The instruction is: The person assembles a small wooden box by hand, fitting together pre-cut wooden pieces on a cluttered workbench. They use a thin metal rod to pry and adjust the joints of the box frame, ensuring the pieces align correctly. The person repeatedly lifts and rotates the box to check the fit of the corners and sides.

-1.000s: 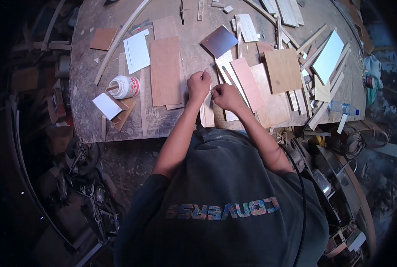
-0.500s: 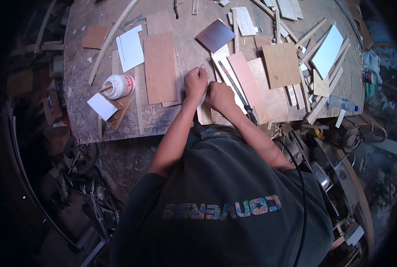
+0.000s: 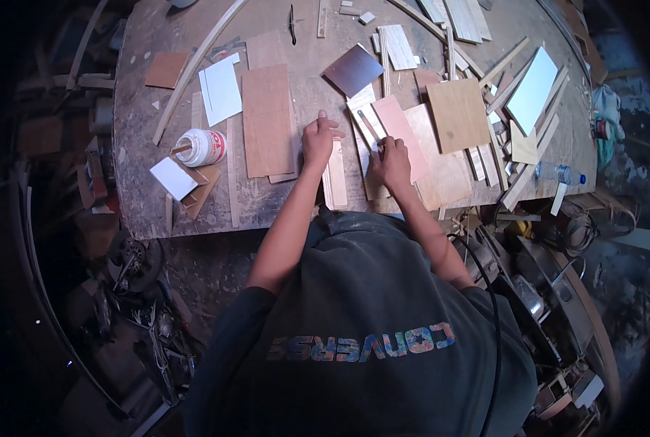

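Note:
My left hand (image 3: 318, 146) is over the bench near its front edge, fingers apart, at the upper end of a short pale wood strip (image 3: 335, 182). Whether it touches the strip is hard to tell. My right hand (image 3: 392, 166) is closed over a long narrow blade (image 3: 369, 124), dark and thin, whose far end shows beyond the fingers; its black handle end is hidden by the hand. Under the blade lies a pale wooden piece (image 3: 359, 111). A pinkish thin board (image 3: 398, 120) lies just right of it.
On the workbench (image 3: 259, 207), a glue jar (image 3: 207, 147) with a stick in it stands left, beside a small white-topped block (image 3: 173, 178). Brown boards (image 3: 265, 120) lie centre-left. Plywood (image 3: 458, 115), wood offcuts and a plastic bottle (image 3: 558, 172) crowd the right.
My hands were together over the wood strip; now they are apart. The right has moved right and closed on the blade, while the left has opened its fingers.

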`<state>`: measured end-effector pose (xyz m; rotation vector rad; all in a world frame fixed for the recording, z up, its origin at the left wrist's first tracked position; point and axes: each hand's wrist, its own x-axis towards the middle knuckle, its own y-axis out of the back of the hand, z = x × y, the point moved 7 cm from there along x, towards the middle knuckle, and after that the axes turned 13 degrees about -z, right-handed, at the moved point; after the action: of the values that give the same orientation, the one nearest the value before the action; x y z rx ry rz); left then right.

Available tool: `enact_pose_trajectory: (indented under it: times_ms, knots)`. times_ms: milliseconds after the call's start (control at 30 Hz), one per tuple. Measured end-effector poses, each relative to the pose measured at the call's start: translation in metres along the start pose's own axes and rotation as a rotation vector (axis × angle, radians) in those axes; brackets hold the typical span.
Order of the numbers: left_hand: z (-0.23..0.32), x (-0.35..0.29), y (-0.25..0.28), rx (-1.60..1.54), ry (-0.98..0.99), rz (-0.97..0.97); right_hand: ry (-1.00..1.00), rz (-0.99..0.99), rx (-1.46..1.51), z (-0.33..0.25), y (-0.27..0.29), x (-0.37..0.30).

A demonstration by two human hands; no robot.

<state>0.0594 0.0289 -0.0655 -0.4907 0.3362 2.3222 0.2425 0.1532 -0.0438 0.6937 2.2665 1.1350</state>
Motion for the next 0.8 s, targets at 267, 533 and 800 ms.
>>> enact_pose_trajectory:
  times_ms: [267, 533, 800]
  knots:
    - [0.004, -0.002, 0.001, -0.059, 0.021, -0.036, 0.048, -0.135, -0.034, 0.003, -0.016, -0.005]
    - [0.001, 0.001, 0.003, 0.006, 0.039, -0.034, 0.063, -0.097, -0.014, 0.009, -0.011, -0.006]
    - [-0.009, 0.006, 0.004, -0.067, 0.074, -0.017, 0.316, -0.173, 0.338, -0.038, 0.005, -0.043]
